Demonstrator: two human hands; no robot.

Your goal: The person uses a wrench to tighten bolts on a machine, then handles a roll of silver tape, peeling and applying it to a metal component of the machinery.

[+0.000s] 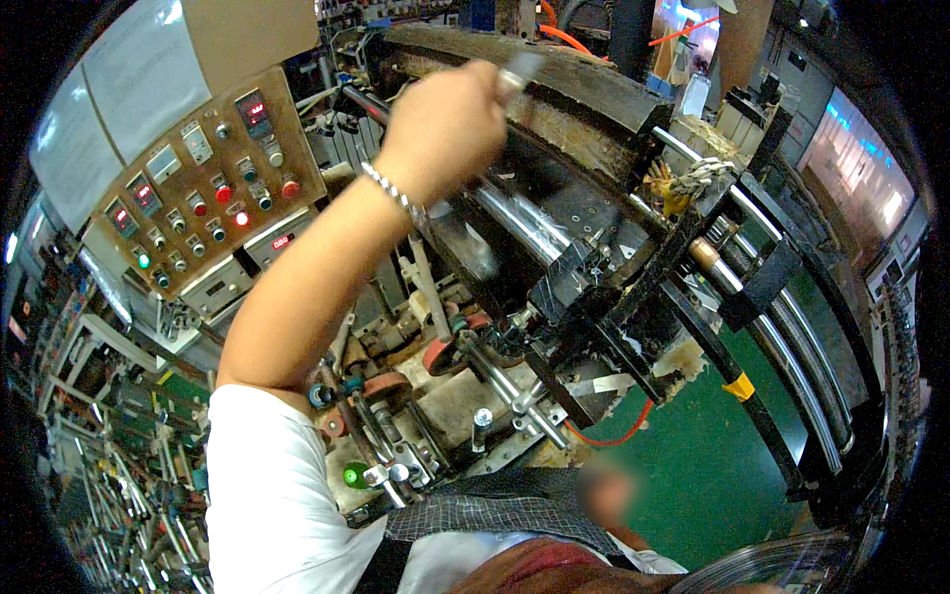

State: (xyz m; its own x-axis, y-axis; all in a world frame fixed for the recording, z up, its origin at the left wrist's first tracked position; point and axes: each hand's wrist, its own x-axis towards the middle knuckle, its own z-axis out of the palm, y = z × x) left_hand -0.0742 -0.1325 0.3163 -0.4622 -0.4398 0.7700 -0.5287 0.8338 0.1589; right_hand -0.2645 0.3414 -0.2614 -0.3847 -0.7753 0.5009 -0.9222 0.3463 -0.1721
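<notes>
My left hand (455, 121) is raised over the far part of a dark, greasy machine, its fingers closed in a fist. Out of the far side of the fist sticks a small pale grey object (521, 72), smeared by motion, so its kind does not show. Just beyond it runs a long dark metal beam (584, 84) of the machine. Below the hand lies a shiny steel roller (529, 230) that ends in a black block (566, 285). Low in the view, by the checked apron (495, 495), is my right hand (606, 492), blurred so that its fingers cannot be read.
Left of my arm stands a control panel (213, 188) with buttons and red displays. Under the arm are reddish wheels (386, 384) and steel rods (510, 388). On the right, curved bars (767, 307) and a black post with yellow tape (739, 386) rise over the green floor (683, 475).
</notes>
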